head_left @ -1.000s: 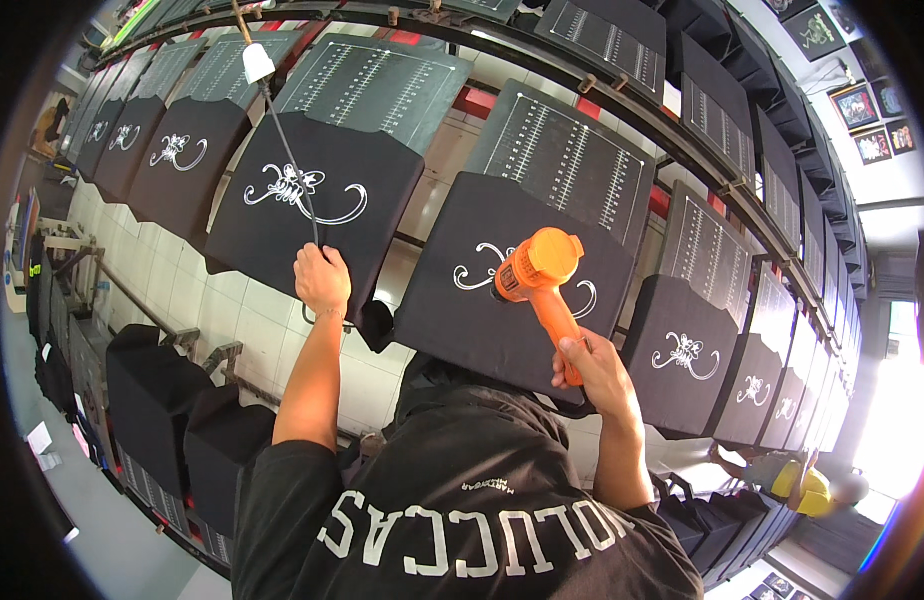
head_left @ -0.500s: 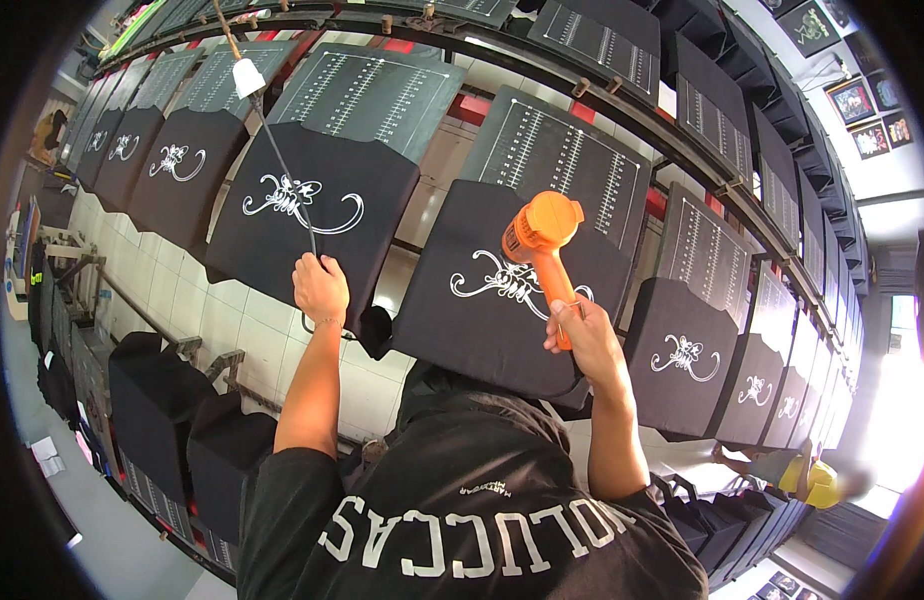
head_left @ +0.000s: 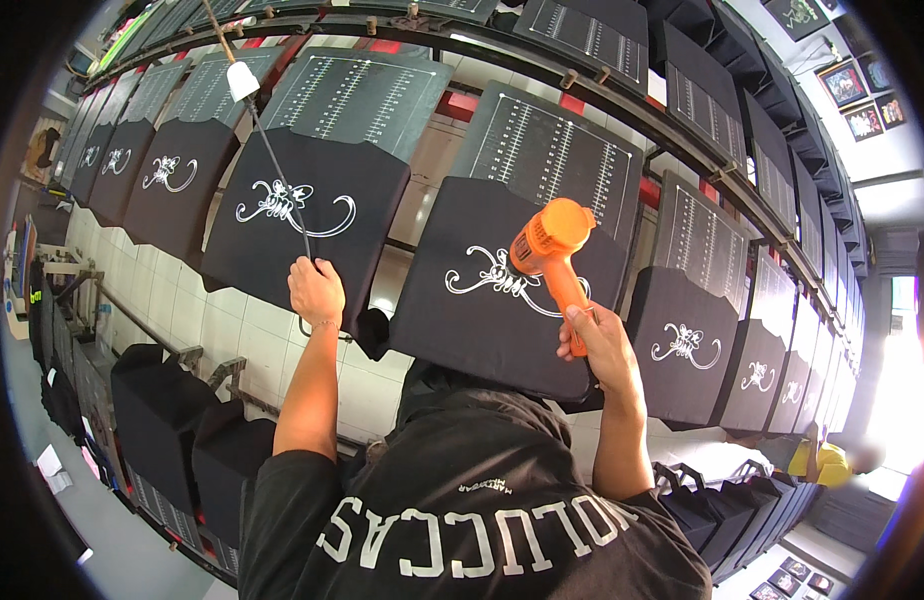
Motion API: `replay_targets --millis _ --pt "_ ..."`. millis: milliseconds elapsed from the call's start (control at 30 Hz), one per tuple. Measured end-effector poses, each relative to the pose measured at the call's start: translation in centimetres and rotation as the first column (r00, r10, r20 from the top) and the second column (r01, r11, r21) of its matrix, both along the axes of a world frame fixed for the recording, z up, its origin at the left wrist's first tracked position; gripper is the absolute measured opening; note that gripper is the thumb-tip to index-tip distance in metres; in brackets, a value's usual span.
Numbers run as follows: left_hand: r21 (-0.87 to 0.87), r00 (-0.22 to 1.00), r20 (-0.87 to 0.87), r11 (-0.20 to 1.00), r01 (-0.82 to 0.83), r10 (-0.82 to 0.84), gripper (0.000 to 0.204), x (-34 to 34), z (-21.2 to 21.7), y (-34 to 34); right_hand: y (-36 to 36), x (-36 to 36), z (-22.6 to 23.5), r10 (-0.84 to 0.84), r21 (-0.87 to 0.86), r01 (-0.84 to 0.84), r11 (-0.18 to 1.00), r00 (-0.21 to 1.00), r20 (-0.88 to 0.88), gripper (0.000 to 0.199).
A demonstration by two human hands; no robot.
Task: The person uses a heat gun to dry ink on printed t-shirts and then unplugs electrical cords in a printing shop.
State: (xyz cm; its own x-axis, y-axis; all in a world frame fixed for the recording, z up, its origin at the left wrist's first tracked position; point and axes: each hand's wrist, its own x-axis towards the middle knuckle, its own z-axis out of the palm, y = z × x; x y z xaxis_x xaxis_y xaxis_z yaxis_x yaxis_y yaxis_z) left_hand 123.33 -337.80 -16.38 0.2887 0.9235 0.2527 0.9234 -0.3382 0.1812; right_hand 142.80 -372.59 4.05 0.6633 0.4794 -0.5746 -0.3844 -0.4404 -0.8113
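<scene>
In my right hand is the handle of an orange hair dryer, my fingers wrapped round it. Its nozzle is over a black fabric panel with a white scroll-like print, partly covering that print. My left hand is closed round a dark power cord, which comes down from the top past a white connector. Behind that hand lies another black panel with the same white print. Below the hand the cord bends toward the edge of the nearer panel.
Grey pallets with white ruler marks hold several printed panels in a long row to both sides. A metal rail runs behind them. More dark pallets stand at lower left. A person in yellow is at the far right.
The hair dryer has shifted slightly right and down relative to the print, uncovering more of its middle. My left hand stays on the cord. The whole view has moved a little.
</scene>
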Motion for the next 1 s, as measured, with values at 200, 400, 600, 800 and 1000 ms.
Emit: replay_targets --millis 200,400,600,800,1000 --pt "0.014 1.0 -0.009 1.0 0.005 -0.005 0.022 0.0 -0.2 0.1 -0.1 -0.7 -0.4 0.035 0.009 -0.035 0.999 0.999 -0.005 0.031" --pt "0.019 1.0 -0.016 1.0 0.003 -0.003 0.023 0.1 -0.1 0.0 -1.1 -1.9 0.4 0.072 -0.036 -0.073 0.997 0.997 -0.033 0.032" --pt "0.0 1.0 -0.002 1.0 0.001 -0.001 0.023 0.1 -0.2 0.1 -2.0 -2.3 0.2 0.031 -0.029 -0.032 0.999 0.999 -0.018 0.034" --pt "0.026 1.0 -0.005 1.0 0.005 -0.004 0.023 0.0 -0.4 0.1 -2.6 -2.7 0.4 0.017 -0.052 -0.018 0.998 1.0 -0.002 0.032" --pt "0.018 1.0 -0.005 1.0 0.003 -0.003 0.023 0.0 -0.3 -0.1 -3.4 -1.8 0.2 -0.019 -0.039 0.02 0.999 1.0 0.018 0.031"
